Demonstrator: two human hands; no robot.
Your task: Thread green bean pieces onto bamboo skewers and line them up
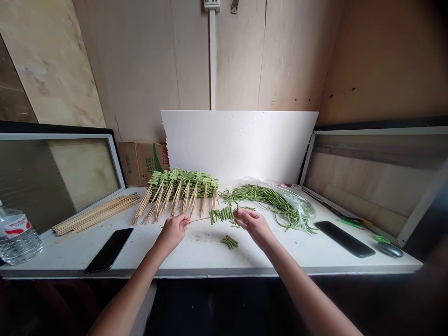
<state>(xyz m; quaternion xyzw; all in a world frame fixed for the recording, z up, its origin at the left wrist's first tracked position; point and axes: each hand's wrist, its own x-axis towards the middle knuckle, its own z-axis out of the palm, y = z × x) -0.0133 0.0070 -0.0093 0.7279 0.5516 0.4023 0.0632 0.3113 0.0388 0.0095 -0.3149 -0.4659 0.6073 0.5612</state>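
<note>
My left hand [174, 232] is closed on the blunt end of a thin bamboo skewer [199, 219] that lies level over the white table [196, 254]. Several short green bean pieces [221, 214] are threaded side by side on its far end. My right hand [252, 222] pinches a bean piece at the right end of that row. A few cut bean pieces [229, 241] lie loose on the table between my hands. Behind them lies a row of finished bean skewers [182, 186].
Long green beans [269, 198] spill from a clear plastic bag [297, 203] at the right. A bundle of bare skewers [98, 214] lies at the left, with a black phone [109, 249] and a water bottle [16, 235]. A black case [345, 239] and scissors [353, 221] sit right.
</note>
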